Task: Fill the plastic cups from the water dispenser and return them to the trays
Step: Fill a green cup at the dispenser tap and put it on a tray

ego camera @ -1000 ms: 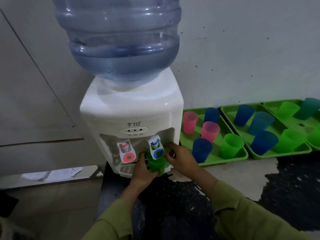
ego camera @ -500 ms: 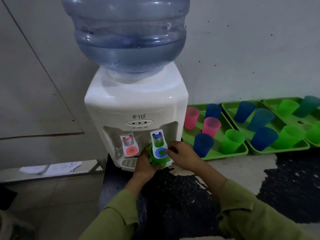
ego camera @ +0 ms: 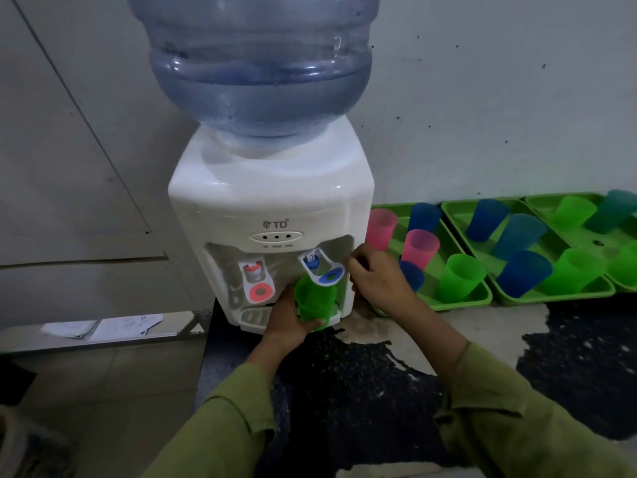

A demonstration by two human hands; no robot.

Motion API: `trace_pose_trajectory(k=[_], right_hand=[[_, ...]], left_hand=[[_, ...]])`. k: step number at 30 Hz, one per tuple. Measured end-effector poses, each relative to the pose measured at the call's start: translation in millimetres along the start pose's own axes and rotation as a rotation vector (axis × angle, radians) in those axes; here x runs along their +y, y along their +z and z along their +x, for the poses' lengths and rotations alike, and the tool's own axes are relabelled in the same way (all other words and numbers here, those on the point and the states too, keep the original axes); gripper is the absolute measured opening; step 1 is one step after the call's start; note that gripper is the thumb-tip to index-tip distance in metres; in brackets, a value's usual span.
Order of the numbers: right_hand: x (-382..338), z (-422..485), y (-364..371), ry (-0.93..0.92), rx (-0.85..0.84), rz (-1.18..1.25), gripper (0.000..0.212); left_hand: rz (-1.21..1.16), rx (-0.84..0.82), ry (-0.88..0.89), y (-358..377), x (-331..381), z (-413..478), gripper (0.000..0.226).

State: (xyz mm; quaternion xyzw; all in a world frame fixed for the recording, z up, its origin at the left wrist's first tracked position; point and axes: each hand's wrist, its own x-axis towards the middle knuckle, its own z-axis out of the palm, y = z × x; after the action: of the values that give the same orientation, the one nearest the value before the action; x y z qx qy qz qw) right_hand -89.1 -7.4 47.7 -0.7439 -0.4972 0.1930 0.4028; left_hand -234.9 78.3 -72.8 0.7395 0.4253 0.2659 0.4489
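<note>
A white water dispenser [ego camera: 272,188] with a large blue bottle [ego camera: 258,60] stands on the counter. My left hand [ego camera: 286,315] grips a green cup [ego camera: 315,300], tilted under the blue tap lever [ego camera: 322,269]. My right hand [ego camera: 377,277] hovers just right of that lever, fingers loosely curled, holding nothing. The red tap lever [ego camera: 256,281] is to the left. Three green trays lie to the right: the nearest tray [ego camera: 458,301] holds pink, blue and green cups; the middle tray [ego camera: 551,296] and far tray [ego camera: 548,201] hold several blue, teal and green cups.
The counter surface [ego camera: 379,381] is dark speckled stone with pale worn patches. A grey wall [ego camera: 482,98] rises behind. To the left and lower, a ledge holds papers [ego camera: 103,327], with tiled floor [ego camera: 103,391] below.
My right hand has come off the cup and lifted to the right of the blue lever. The cup is now tilted in my left hand alone. The view has shifted closer.
</note>
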Motion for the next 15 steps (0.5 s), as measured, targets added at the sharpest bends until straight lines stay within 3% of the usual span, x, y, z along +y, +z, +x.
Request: trace_pose_trajectory(k=[2,4,6,8,15], right_hand=[[5.7,2.6,-0.2,-0.026,0.227,-0.008,0.017],[10.7,8.8,-2.3,-0.040,0.317,-0.014,0.030],[12.9,16.2,-5.4,-0.048,0.246,-0.006,0.054],[10.3,21.7,-8.3,-0.093,0.190,-0.001,0.063],[4.3,30.3,-1.6,-0.203,0.207,-0.047,0.041]], left_hand=[[0.017,-0.007,-0.005,-0.2,0.9,1.0,0.082],[0.021,-0.006,-0.009,0.3,1.5,1.2,0.083],[0.025,0.002,-0.006,0.6,1.5,1.1,0.082],[0.038,0.007,-0.004,0.7,1.7,0.8,0.083],[0.061,0.010,0.003,0.8,4.0,0.1,0.084]])
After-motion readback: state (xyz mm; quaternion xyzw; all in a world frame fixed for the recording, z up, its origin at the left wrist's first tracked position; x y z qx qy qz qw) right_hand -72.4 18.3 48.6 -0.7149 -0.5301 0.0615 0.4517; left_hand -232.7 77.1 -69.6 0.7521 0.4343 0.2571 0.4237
